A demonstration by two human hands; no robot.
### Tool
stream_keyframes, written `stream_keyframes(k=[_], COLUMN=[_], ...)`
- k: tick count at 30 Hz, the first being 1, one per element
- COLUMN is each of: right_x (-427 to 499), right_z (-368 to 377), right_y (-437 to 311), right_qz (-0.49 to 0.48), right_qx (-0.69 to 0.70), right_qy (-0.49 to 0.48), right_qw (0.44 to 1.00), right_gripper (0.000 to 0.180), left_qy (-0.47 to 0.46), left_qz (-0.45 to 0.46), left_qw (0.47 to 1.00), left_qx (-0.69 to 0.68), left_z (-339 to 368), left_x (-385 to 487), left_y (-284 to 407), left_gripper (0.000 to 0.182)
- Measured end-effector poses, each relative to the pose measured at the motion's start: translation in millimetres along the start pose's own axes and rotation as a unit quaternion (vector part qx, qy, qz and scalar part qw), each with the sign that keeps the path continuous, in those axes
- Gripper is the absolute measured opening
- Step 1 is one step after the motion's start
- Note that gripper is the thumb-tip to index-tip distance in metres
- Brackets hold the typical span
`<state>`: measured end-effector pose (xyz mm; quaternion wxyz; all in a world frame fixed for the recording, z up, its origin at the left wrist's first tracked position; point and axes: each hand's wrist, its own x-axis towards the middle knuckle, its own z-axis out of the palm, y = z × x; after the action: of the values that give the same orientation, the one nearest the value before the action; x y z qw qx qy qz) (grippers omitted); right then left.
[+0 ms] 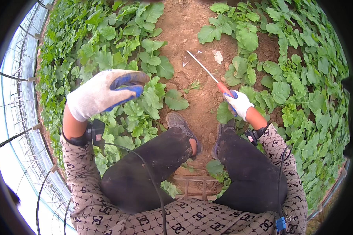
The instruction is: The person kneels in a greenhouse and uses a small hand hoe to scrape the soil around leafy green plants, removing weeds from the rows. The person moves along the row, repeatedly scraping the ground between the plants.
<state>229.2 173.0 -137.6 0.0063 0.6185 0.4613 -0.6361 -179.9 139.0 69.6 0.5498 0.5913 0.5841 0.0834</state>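
Note:
My right hand (239, 103), in a white knit glove with a blue coated palm, grips the red handle of a hand hoe (205, 69). The hoe's thin metal shaft slants up and left over the bare soil path (176, 32), and its narrow head is hard to make out against the dirt. My left hand (107, 91), gloved alike, hovers above the leafy green plants (148, 98) on the left. Its fingers are curled and its thumb stands apart from them, with nothing visible between. Some of the palm side is hidden.
Leafy crop rows (282, 70) flank the path on both sides. A pale scrap (218, 56) and a small uprooted-looking sprig (193, 86) lie on the soil. My shoes (181, 123) rest on the path, with a metal frame (194, 178) between my legs. Plastic greenhouse sheeting (20, 85) borders the left; cables run along my arms.

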Motion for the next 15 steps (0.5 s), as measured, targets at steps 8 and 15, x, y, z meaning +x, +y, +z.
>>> stream_keyframes(k=[8,15], right_x=[9.5,4.1], right_z=[15.5,22.0], right_y=[30.6,24.5], right_qz=[0.059,-0.049], right_qx=[0.039,-0.005], right_qy=[-0.019,0.049], right_qw=[0.997,0.998], right_gripper=[0.026,0.035], left_qy=[0.082,0.007], left_qz=[0.143,0.048], left_qw=[0.732,0.638], left_qx=[0.661,0.768], left_z=[32.1,59.1], left_x=[197.2,236.3], left_y=[-98.9,-176.7], left_gripper=[0.048,0.035])
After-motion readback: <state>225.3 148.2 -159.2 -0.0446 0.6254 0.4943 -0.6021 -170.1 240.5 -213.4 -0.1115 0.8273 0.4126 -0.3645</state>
